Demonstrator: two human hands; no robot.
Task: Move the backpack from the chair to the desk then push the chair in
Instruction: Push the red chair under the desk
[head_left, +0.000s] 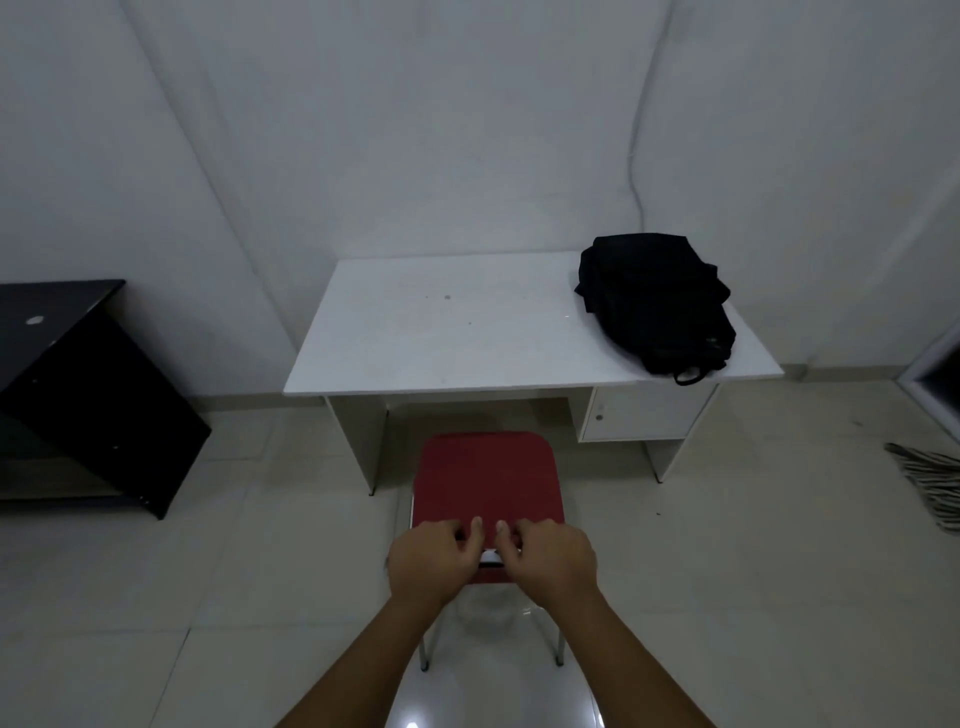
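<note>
A black backpack (658, 301) lies on the right end of the white desk (441, 332), its loop hanging over the front edge. A red padded chair (485, 480) with metal legs stands on the floor just in front of the desk's knee gap, its seat facing the desk. My left hand (434, 564) and my right hand (550, 564) sit side by side on top of the chair's backrest, fingers curled over it. The backrest is mostly hidden under my hands.
A black cabinet (78, 395) stands at the left against the wall. The desk has a white drawer unit (639, 413) under its right side. A striped cloth (932, 480) lies on the tiled floor at the right. A cable hangs down the wall behind the backpack.
</note>
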